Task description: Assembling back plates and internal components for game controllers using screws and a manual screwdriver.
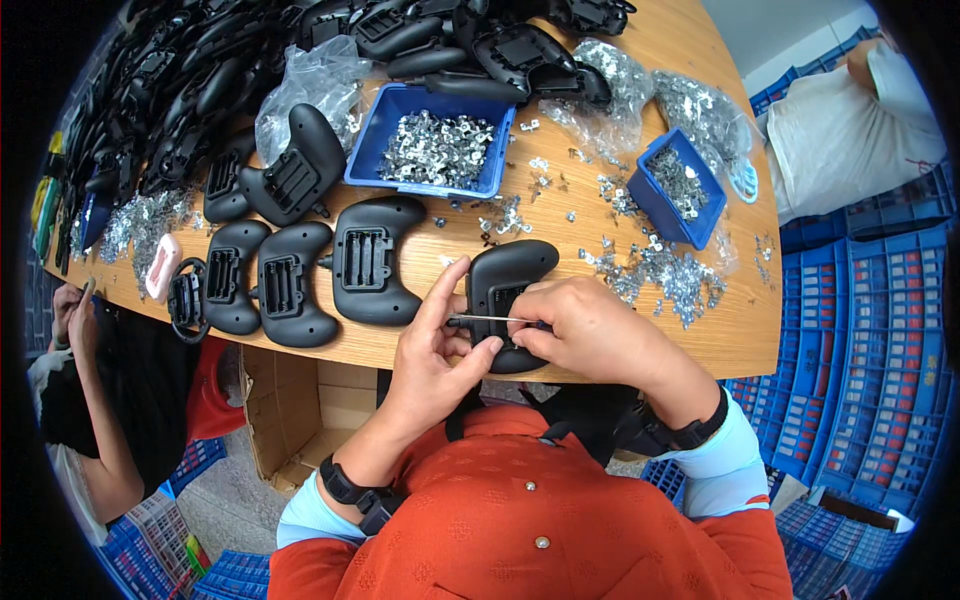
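Note:
A black game controller shell point(515, 262) lies back up at the table's near edge, its battery compartment showing between my hands. My left hand point(437, 350) grips its left side, with the thumb on the lower edge and the index finger stretched out. Over the compartment, my right hand point(580, 325) pinches a slim metal tool point(485, 318) that reaches across toward my left fingers; its exact kind is unclear. My right fingertips hide part of the compartment. To the left sit more shells, including a large one point(375, 260) and a smaller one point(292, 283).
Blue bins of small metal contacts point(400, 105) point(665, 215) stand behind, with loose contacts point(665, 280) scattered around. Black shells point(200, 90) heap up at the far left. Clear bags point(312, 85) lie nearby. Other people are on both sides; blue crates point(860, 350) stack at right.

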`<state>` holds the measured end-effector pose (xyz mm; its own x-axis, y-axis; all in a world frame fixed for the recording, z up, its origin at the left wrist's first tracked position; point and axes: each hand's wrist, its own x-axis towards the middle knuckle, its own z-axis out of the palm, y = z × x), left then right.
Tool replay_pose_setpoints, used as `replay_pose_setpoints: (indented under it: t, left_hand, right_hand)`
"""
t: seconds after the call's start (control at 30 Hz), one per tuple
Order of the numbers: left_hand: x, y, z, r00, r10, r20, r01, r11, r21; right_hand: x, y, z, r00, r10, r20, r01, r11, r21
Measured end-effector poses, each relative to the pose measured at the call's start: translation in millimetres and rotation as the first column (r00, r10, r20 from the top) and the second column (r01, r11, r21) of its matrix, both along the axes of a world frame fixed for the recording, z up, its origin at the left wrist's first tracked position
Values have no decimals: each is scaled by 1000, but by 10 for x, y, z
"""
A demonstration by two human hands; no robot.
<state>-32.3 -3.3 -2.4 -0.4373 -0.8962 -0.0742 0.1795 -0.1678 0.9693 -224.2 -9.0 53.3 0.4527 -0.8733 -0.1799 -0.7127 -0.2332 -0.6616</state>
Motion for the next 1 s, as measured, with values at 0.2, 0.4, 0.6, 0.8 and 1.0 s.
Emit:
replay_pose_setpoints:
  t: [0.2,0.4,0.6,0.8,1.0]
  left_hand:
    - [-3,4,-9,1000,-1,-5,1,1000,15]
    - [7,2,-10,1000,6,6,-7,1000,13]
    - [-2,-1,1,999,11,35,-12,1000,12]
    - [-22,3,4,999,20,48,-21,999,29]
    - [-24,-11,0,1000,9,19,-10,998,65]
  right_hand:
    - [71,94,-31,994,-102,-46,99,993,-58]
    - [-32,273,-103,893,-373,251,402,913,-74]
    - [-5,484,-176,949,-240,204,280,940,-197]
    - [76,674,-325,966,-252,48,250,881,-402]
    - [20,800,-365,975,-218,33,216,908,-358]
